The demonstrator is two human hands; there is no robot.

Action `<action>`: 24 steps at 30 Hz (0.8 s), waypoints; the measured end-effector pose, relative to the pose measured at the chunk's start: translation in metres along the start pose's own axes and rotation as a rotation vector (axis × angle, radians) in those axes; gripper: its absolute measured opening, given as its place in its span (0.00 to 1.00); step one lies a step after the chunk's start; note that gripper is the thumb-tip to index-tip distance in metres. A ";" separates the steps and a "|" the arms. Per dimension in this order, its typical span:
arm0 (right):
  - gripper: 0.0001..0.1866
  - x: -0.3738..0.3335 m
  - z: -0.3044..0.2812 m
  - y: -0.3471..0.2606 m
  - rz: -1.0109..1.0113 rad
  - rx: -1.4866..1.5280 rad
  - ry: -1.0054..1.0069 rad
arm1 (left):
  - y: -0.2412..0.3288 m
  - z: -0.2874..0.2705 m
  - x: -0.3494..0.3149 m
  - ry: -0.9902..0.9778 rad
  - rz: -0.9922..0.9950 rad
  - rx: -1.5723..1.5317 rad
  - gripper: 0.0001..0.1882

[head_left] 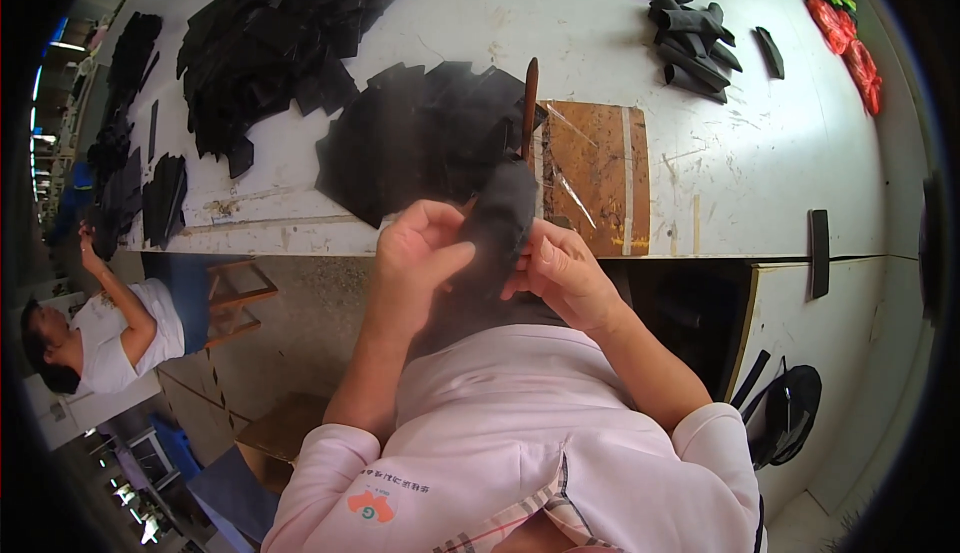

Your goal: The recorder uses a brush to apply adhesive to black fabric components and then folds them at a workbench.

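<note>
A black fabric piece [500, 215], curved and folded over, is held between my two hands in front of the table's near edge. My left hand [420, 253] closes on its left side, thumb pressed on the cloth. On the other side, my right hand [568, 275] pinches its right edge between thumb and fingers. A brown pointed stick [530, 108] rises just beyond the piece; its lower end is hidden by the cloth, so I cannot tell whether it goes inside. Just behind my hands lies a fanned pile of flat black fabric pieces [410, 143].
Beside the stick is a brown board [597, 173] with tape strips. A larger heap of black pieces [270, 43] covers the far left of the white table [780, 163]. Several rolled black pieces [695, 38] lie far right, near red plastic bags [845, 48]. A co-worker [120, 333] works at left.
</note>
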State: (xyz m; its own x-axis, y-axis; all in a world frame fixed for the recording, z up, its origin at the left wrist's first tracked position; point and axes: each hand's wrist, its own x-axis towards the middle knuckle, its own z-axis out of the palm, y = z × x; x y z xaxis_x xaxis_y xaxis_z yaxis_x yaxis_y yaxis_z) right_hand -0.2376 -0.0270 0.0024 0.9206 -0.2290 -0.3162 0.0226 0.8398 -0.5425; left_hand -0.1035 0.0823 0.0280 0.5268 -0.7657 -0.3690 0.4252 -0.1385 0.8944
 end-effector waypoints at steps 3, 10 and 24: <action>0.11 -0.001 0.013 0.000 -0.015 0.062 0.214 | 0.001 0.012 -0.009 -0.095 -0.070 0.081 0.13; 0.08 -0.003 -0.001 -0.013 -0.144 0.208 0.317 | -0.010 0.027 -0.004 -0.152 -0.022 -0.288 0.17; 0.08 -0.003 -0.013 -0.013 -0.198 0.192 0.313 | -0.025 0.036 -0.002 -0.177 -0.073 -0.229 0.10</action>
State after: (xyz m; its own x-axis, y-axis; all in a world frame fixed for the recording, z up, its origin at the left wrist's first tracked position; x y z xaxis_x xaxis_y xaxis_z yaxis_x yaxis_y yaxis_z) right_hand -0.2453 -0.0435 0.0006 0.7289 -0.5090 -0.4579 0.2865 0.8342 -0.4712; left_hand -0.1420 0.0649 0.0159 0.3603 -0.8595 -0.3625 0.6231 -0.0674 0.7792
